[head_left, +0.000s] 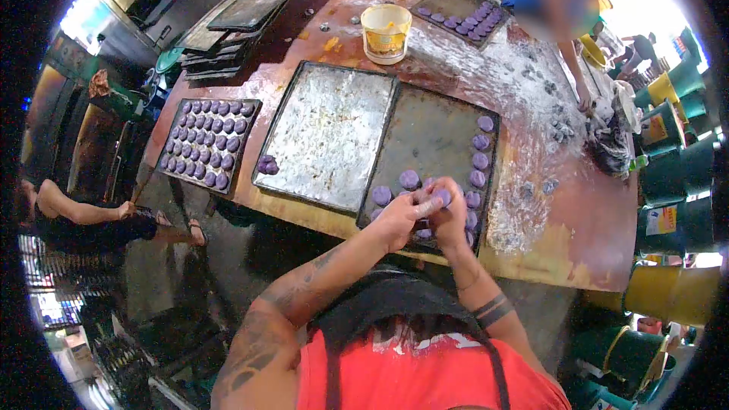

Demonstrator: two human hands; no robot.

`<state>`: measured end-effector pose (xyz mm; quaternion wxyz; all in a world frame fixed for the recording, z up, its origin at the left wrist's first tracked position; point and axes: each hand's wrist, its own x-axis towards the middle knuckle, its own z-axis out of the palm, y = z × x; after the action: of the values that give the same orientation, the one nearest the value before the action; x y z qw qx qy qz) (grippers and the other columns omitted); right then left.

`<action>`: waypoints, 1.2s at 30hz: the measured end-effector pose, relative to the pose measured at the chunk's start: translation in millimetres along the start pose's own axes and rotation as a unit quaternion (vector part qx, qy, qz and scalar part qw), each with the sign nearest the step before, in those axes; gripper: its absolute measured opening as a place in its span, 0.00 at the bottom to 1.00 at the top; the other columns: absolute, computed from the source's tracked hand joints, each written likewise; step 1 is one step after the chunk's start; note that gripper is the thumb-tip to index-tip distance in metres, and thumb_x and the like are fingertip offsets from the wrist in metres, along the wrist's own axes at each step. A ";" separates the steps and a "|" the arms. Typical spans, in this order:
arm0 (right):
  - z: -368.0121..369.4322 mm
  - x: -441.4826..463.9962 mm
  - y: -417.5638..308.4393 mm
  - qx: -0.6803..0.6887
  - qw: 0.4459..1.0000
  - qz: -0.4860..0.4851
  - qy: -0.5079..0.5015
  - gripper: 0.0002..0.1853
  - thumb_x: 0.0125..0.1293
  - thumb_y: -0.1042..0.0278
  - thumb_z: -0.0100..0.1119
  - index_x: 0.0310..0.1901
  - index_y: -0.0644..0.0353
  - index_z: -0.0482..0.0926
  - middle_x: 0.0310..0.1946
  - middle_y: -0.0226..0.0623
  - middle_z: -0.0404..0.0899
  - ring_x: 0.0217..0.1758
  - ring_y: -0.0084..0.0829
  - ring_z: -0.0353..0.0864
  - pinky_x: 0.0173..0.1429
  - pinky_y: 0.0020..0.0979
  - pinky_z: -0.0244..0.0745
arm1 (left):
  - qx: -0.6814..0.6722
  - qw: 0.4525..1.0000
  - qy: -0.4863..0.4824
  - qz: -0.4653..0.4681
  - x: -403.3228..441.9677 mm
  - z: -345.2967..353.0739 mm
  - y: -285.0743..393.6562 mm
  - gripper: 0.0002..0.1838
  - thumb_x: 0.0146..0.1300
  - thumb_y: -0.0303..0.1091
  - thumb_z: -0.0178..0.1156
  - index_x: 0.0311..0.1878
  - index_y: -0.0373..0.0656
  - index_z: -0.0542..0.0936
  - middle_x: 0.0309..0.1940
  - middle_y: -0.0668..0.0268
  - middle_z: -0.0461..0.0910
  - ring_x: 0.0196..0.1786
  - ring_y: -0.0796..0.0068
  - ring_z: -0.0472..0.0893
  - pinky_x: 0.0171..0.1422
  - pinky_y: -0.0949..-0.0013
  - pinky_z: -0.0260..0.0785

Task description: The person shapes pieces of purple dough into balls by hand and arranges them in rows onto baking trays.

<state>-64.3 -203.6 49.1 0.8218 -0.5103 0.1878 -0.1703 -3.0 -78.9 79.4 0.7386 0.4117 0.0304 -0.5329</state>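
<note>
Over the near part of a dark baking tray (429, 125), my left hand (402, 218) and my right hand (453, 212) come together around a purple dough ball (442, 197). Fingers of both hands are closed on it, and my palms hide part of it. A row of purple dough balls (480, 160) lines the tray's right side. More balls, such as one dough ball (409, 179), lie beside and under my hands, some partly hidden. On the silver baking tray (334, 129) to the left rests a lumpy purple dough piece (267, 165) at the lower left corner.
A full tray of dough balls (205, 143) stands far left, below stacked trays (258, 7). A yellow-white bucket (385, 34) sits behind. Flour (524, 83) covers the table's right side. A co-worker (562, 0) reaches over the far right; another person's arm (83, 203) shows left.
</note>
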 end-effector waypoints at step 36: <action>-232.8 41.6 -42.8 -0.769 0.550 -0.105 0.309 0.23 0.56 0.66 0.62 0.56 0.58 0.76 0.45 0.46 0.82 0.48 0.51 0.80 0.52 0.51 0.75 | 0.342 0.861 0.300 0.226 -39.1 -156.8 115.5 0.11 0.56 0.21 0.60 0.43 0.36 0.80 0.34 0.65 0.82 0.35 0.74 0.79 0.42 0.71 0.73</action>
<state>-144.1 -421.5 -13.1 -0.0168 -0.8794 0.4347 -0.1934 135.8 62.0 61.5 0.6065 0.7742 -0.0279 -0.1790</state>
